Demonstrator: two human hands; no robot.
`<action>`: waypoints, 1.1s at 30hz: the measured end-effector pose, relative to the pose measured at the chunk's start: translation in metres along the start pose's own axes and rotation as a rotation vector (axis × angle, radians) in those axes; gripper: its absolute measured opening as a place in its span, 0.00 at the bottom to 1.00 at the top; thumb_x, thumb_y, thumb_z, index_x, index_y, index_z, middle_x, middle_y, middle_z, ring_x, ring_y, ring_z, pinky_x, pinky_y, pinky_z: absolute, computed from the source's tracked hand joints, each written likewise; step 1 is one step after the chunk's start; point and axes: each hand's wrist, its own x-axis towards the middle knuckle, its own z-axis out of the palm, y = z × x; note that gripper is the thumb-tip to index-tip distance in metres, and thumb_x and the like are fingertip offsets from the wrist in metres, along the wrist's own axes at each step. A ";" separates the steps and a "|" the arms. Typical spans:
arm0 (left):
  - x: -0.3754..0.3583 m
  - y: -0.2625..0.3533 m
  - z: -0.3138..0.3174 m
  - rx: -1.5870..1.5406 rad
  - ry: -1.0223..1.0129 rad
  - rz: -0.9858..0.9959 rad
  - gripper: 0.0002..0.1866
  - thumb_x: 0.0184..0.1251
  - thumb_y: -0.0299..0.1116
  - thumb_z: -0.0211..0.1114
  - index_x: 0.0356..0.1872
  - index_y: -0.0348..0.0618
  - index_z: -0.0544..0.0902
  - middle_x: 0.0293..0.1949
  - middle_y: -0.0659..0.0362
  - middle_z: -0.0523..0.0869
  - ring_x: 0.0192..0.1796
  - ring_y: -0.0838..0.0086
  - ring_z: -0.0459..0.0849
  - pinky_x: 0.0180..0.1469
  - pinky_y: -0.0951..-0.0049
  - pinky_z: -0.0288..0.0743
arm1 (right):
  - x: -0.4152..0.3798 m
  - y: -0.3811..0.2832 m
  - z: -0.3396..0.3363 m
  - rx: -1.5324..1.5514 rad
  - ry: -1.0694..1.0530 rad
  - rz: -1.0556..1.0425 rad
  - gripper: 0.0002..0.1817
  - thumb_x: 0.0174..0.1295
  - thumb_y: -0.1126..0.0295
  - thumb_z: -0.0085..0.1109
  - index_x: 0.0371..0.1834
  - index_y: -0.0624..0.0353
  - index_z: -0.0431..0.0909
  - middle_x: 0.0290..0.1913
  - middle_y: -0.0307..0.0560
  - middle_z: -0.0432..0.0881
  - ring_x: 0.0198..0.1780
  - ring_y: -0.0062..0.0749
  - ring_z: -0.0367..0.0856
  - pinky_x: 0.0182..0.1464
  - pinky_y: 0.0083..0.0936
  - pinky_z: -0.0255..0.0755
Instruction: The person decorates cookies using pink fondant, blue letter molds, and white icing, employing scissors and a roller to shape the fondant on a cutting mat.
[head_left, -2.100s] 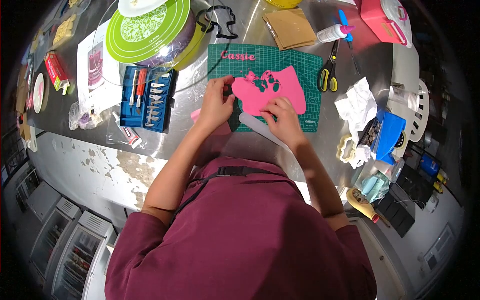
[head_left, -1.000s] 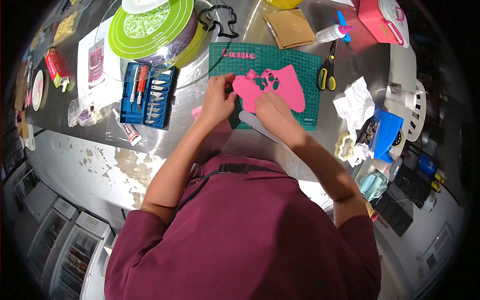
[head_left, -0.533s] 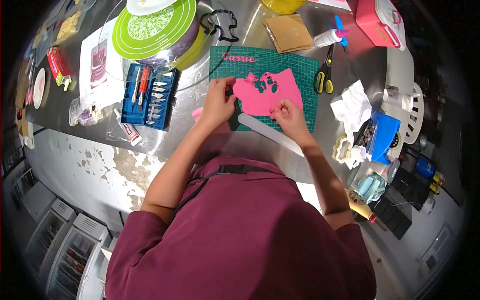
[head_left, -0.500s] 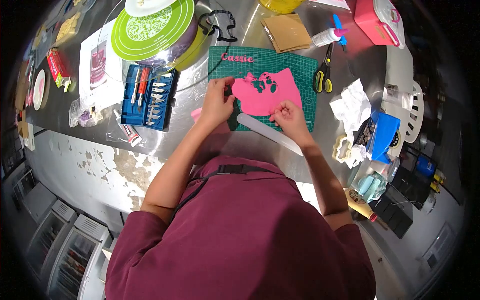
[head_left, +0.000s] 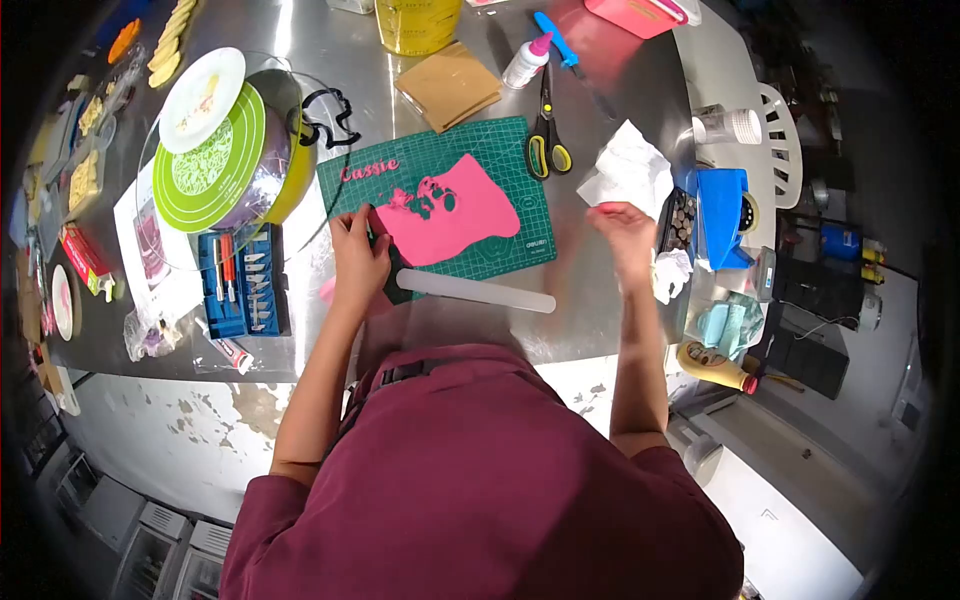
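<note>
Head view: pink sheet (head_left: 455, 212) lies flat on green cutting mat (head_left: 440, 205), w/ cut-outs near its top-left; looks thin, light, floppy & prob tears easily at the cut-outs, so best gripped at a solid edge. Left hand (head_left: 358, 258) pins its left edge, fingers curled down. Right hand (head_left: 622, 232) was on the sheet 0.5 s ago; now off to the right over bare surface (head_left: 590, 290) near crumpled paper (head_left: 628, 172), fingers loosely bent, a pink scrap at the fingertips.

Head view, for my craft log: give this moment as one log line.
left hand: pressing pink sheet edge on cutting mat | right hand: off mat, beside crumpled tissue, pinching pink scrap
</note>
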 end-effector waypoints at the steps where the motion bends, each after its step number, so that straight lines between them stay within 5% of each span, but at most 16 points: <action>1: 0.001 0.004 -0.002 0.003 -0.005 -0.004 0.24 0.45 0.21 0.65 0.49 0.33 0.73 0.41 0.45 0.70 0.44 0.55 0.71 0.47 0.65 0.68 | 0.005 -0.001 -0.011 -0.026 0.056 0.001 0.09 0.46 0.75 0.66 0.29 0.68 0.79 0.27 0.44 0.82 0.27 0.19 0.78 0.32 0.13 0.72; 5: 0.007 -0.002 0.000 0.021 -0.028 -0.032 0.22 0.45 0.21 0.65 0.46 0.34 0.73 0.40 0.45 0.70 0.43 0.55 0.71 0.46 0.64 0.67 | 0.016 0.000 -0.053 -0.238 0.215 -0.012 0.10 0.50 0.73 0.63 0.32 0.69 0.79 0.26 0.47 0.83 0.26 0.23 0.82 0.28 0.15 0.73; 10: 0.013 0.009 -0.005 0.062 -0.053 -0.076 0.15 0.47 0.21 0.63 0.38 0.34 0.73 0.36 0.48 0.71 0.36 0.58 0.73 0.39 0.67 0.69 | 0.016 -0.004 -0.081 -0.615 0.241 -0.090 0.08 0.50 0.71 0.59 0.33 0.58 0.82 0.26 0.47 0.83 0.25 0.29 0.83 0.30 0.22 0.74; 13: 0.015 0.007 -0.003 0.115 -0.008 0.006 0.11 0.49 0.22 0.62 0.36 0.35 0.74 0.33 0.47 0.73 0.35 0.57 0.74 0.39 0.65 0.69 | 0.020 0.008 -0.085 -0.691 0.340 -0.287 0.08 0.51 0.69 0.59 0.33 0.58 0.82 0.23 0.45 0.82 0.21 0.31 0.82 0.29 0.23 0.72; 18: 0.015 0.007 0.000 0.028 0.012 -0.045 0.06 0.54 0.23 0.58 0.34 0.35 0.75 0.28 0.48 0.79 0.34 0.58 0.78 0.38 0.64 0.70 | 0.012 0.001 -0.046 -0.515 0.350 -0.158 0.11 0.58 0.62 0.57 0.33 0.57 0.81 0.11 0.44 0.75 0.16 0.27 0.77 0.23 0.24 0.68; 21: 0.011 0.025 -0.004 -0.150 -0.065 -0.151 0.09 0.57 0.26 0.59 0.39 0.35 0.77 0.28 0.51 0.81 0.29 0.68 0.79 0.34 0.71 0.71 | 0.004 0.008 0.002 -0.324 0.072 -0.381 0.11 0.54 0.71 0.56 0.41 0.58 0.79 0.32 0.50 0.81 0.30 0.30 0.81 0.33 0.24 0.74; 23: 0.004 0.032 0.010 -0.591 -0.151 -0.185 0.12 0.56 0.27 0.60 0.42 0.35 0.77 0.28 0.52 0.81 0.30 0.73 0.79 0.35 0.73 0.72 | -0.006 -0.003 0.043 -0.173 -0.137 -0.377 0.14 0.52 0.74 0.55 0.44 0.58 0.77 0.48 0.54 0.74 0.43 0.34 0.79 0.39 0.26 0.76; 25: -0.004 0.067 0.009 -0.422 -0.218 -0.006 0.12 0.57 0.28 0.60 0.42 0.35 0.78 0.30 0.54 0.82 0.31 0.76 0.79 0.36 0.77 0.72 | -0.012 -0.009 0.076 -0.160 -0.297 -0.327 0.17 0.51 0.73 0.56 0.46 0.60 0.76 0.52 0.55 0.71 0.49 0.41 0.75 0.45 0.30 0.73; 28: -0.013 0.093 0.024 -0.424 -0.444 -0.069 0.12 0.57 0.26 0.61 0.43 0.36 0.77 0.33 0.59 0.81 0.37 0.78 0.78 0.40 0.78 0.72 | -0.011 -0.007 0.116 -0.420 -0.215 -0.567 0.21 0.50 0.71 0.58 0.50 0.62 0.73 0.49 0.55 0.72 0.49 0.45 0.73 0.51 0.34 0.68; 30: -0.016 0.095 0.031 -0.445 -0.509 -0.005 0.12 0.56 0.25 0.62 0.43 0.37 0.77 0.33 0.57 0.81 0.37 0.74 0.79 0.40 0.75 0.72 | -0.004 -0.009 0.128 -0.479 -0.207 -0.499 0.25 0.48 0.71 0.60 0.52 0.62 0.71 0.47 0.55 0.74 0.48 0.47 0.73 0.51 0.34 0.67; 33: -0.012 0.087 0.025 -0.292 -0.280 0.250 0.13 0.51 0.24 0.64 0.40 0.37 0.78 0.30 0.54 0.79 0.37 0.66 0.79 0.42 0.68 0.73 | 0.008 -0.010 0.133 -0.511 -0.218 -0.382 0.27 0.45 0.68 0.64 0.52 0.63 0.70 0.39 0.54 0.77 0.42 0.45 0.76 0.46 0.34 0.70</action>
